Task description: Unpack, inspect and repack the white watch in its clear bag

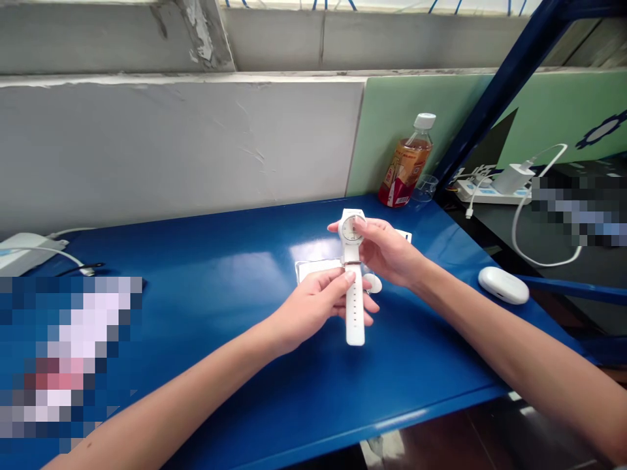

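Note:
A white wristwatch (351,251) with a round dial is held up above the blue table (220,261), its perforated strap hanging down toward me. My right hand (386,251) grips the watch case, with the thumb on the dial and the fingers behind. Lower down, my left hand (318,300) pinches the strap between thumb and fingers just below the buckle. Partly hidden behind my hands, a white flat item (304,269) and a small white round piece (373,282) lie on the table.
At the back right stands a bottle of reddish drink (405,163), beside a clear cup (425,188). A white oval case (503,285) lies near the right edge. A power strip (494,190) with cables is beyond the blue post. Another white power strip (29,251) sits at left.

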`<action>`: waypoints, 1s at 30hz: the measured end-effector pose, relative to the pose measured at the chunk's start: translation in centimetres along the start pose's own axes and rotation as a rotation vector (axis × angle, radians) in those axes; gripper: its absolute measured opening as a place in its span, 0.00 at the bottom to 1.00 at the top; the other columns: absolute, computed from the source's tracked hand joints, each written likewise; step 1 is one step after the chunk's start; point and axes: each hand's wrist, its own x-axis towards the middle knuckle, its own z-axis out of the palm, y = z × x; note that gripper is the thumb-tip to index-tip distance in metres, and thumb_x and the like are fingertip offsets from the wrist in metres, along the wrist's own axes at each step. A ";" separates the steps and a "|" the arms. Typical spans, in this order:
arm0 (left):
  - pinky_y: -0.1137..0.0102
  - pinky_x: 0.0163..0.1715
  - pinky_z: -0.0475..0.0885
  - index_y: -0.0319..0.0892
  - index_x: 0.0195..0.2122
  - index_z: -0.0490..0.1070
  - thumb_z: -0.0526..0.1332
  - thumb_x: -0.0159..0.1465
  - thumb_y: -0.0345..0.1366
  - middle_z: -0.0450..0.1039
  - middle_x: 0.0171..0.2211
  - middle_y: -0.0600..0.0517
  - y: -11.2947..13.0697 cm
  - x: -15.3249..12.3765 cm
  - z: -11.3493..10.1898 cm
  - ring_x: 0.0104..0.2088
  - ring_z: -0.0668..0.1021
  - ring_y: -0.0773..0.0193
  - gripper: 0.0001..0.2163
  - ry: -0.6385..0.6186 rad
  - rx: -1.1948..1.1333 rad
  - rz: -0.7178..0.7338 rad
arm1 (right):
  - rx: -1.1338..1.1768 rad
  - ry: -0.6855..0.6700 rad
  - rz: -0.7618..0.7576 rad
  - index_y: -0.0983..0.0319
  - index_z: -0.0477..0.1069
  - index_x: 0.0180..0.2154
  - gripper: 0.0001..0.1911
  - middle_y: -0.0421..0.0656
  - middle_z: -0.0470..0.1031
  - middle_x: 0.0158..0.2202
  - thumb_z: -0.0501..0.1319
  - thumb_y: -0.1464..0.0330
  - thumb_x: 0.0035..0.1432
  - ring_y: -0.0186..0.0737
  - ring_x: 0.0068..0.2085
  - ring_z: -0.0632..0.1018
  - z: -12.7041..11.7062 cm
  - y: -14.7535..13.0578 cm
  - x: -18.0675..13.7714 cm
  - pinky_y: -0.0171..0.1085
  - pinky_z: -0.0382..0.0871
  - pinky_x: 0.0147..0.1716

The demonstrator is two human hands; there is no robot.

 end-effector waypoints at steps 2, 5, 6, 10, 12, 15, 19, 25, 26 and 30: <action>0.70 0.30 0.74 0.36 0.44 0.75 0.59 0.68 0.51 0.80 0.34 0.44 -0.5 0.2 -0.1 0.27 0.78 0.64 0.20 -0.003 -0.038 -0.016 | 0.022 -0.027 -0.036 0.60 0.80 0.42 0.15 0.42 0.78 0.36 0.63 0.57 0.62 0.35 0.37 0.76 0.2 0.2 -0.1 0.32 0.71 0.36; 0.72 0.27 0.72 0.36 0.43 0.76 0.59 0.68 0.51 0.80 0.32 0.45 -0.9 0.3 -0.1 0.25 0.77 0.65 0.20 0.021 -0.064 0.004 | 0.125 -0.138 0.028 0.58 0.77 0.49 0.17 0.44 0.78 0.51 0.60 0.57 0.64 0.42 0.54 0.76 0.6 0.3 -0.2 0.41 0.70 0.54; 0.71 0.29 0.73 0.36 0.41 0.76 0.59 0.68 0.50 0.79 0.30 0.45 -1.0 0.3 0.0 0.26 0.77 0.64 0.20 0.028 -0.088 0.007 | 0.161 -0.173 0.060 0.57 0.76 0.51 0.18 0.44 0.77 0.54 0.59 0.57 0.65 0.43 0.56 0.76 0.7 0.3 -0.3 0.43 0.69 0.57; 0.64 0.38 0.77 0.33 0.36 0.75 0.61 0.67 0.48 0.79 0.31 0.43 -1.3 0.2 0.5 0.31 0.82 0.59 0.19 0.019 -0.217 -0.029 | 0.187 -0.229 0.081 0.58 0.73 0.55 0.18 0.45 0.76 0.58 0.62 0.66 0.64 0.43 0.57 0.76 1.0 0.5 -0.5 0.43 0.68 0.59; 0.63 0.40 0.77 0.32 0.36 0.76 0.61 0.68 0.47 0.79 0.33 0.41 -1.3 0.2 0.8 0.33 0.83 0.57 0.19 -0.008 -0.259 -0.055 | 0.186 -0.241 0.081 0.60 0.73 0.55 0.17 0.46 0.76 0.57 0.61 0.70 0.64 0.42 0.57 0.77 1.0 0.5 -0.6 0.42 0.69 0.59; 0.63 0.42 0.78 0.31 0.37 0.76 0.60 0.68 0.46 0.80 0.35 0.40 -1.2 0.2 0.9 0.34 0.83 0.57 0.19 -0.052 -0.286 -0.065 | 0.202 -0.242 0.108 0.61 0.72 0.55 0.17 0.47 0.76 0.57 0.61 0.69 0.65 0.42 0.55 0.78 0.9 0.6 -0.6 0.42 0.70 0.58; 0.63 0.40 0.78 0.33 0.41 0.75 0.61 0.68 0.46 0.80 0.37 0.39 -1.2 0.2 0.7 0.34 0.84 0.56 0.17 -0.065 -0.280 -0.066 | 0.208 -0.248 0.120 0.61 0.73 0.55 0.18 0.48 0.76 0.58 0.61 0.64 0.65 0.44 0.56 0.78 0.8 0.7 -0.5 0.43 0.70 0.58; 0.60 0.41 0.79 0.33 0.41 0.75 0.59 0.69 0.47 0.80 0.38 0.38 -1.7 0.0 1.0 0.36 0.84 0.55 0.18 0.042 -0.222 -0.081 | 0.179 -0.274 0.125 0.60 0.74 0.52 0.17 0.48 0.78 0.54 0.62 0.62 0.65 0.44 0.56 0.77 0.8 0.7 -0.6 0.45 0.67 0.59; 0.60 0.42 0.79 0.33 0.42 0.74 0.59 0.69 0.47 0.80 0.37 0.38 -1.7 0.0 1.0 0.36 0.84 0.54 0.18 0.037 -0.230 -0.084 | 0.181 -0.269 0.133 0.60 0.74 0.52 0.17 0.48 0.79 0.54 0.62 0.62 0.65 0.43 0.54 0.79 0.9 0.7 -0.6 0.45 0.69 0.58; 0.62 0.40 0.79 0.32 0.42 0.74 0.56 0.71 0.44 0.81 0.36 0.38 -1.8 -0.1 1.2 0.35 0.84 0.56 0.18 -0.016 -0.275 -0.117 | 0.232 -0.201 0.096 0.59 0.72 0.54 0.17 0.45 0.80 0.51 0.60 0.62 0.66 0.40 0.48 0.81 1.0 0.4 -0.5 0.41 0.73 0.53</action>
